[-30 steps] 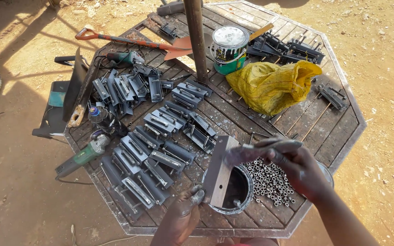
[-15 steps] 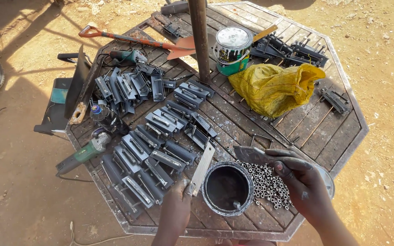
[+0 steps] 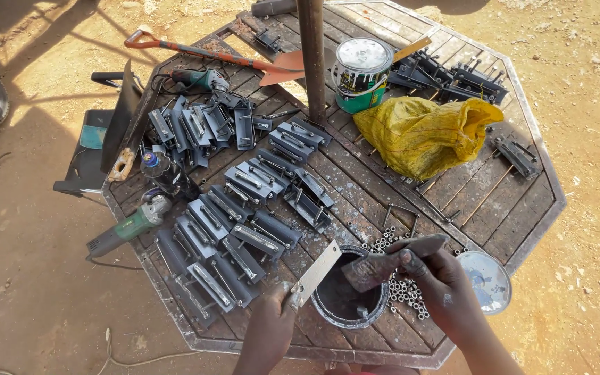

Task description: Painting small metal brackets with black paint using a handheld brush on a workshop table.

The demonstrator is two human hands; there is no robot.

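Note:
My left hand (image 3: 271,325) grips the lower end of a flat grey metal piece (image 3: 317,271) and holds it tilted over the left rim of an open paint tin (image 3: 347,304) at the table's near edge. My right hand (image 3: 440,279) holds a grey-coated paintbrush (image 3: 390,261) whose bristles hang over the tin's mouth. A heap of small metal nuts (image 3: 404,290) lies just right of the tin, under my right hand.
Rows of grey painted metal brackets (image 3: 241,229) cover the left half of the slatted octagonal table (image 3: 522,208). A green angle grinder (image 3: 130,226), a yellow sack (image 3: 421,135), a closed paint can (image 3: 361,73), a tin lid (image 3: 486,279), a pole (image 3: 312,59) and a shovel (image 3: 210,54) are also here.
My left hand has turned the metal piece from broadside to a flatter tilt beside the tin. My right hand has brought the brush down to the tin's mouth.

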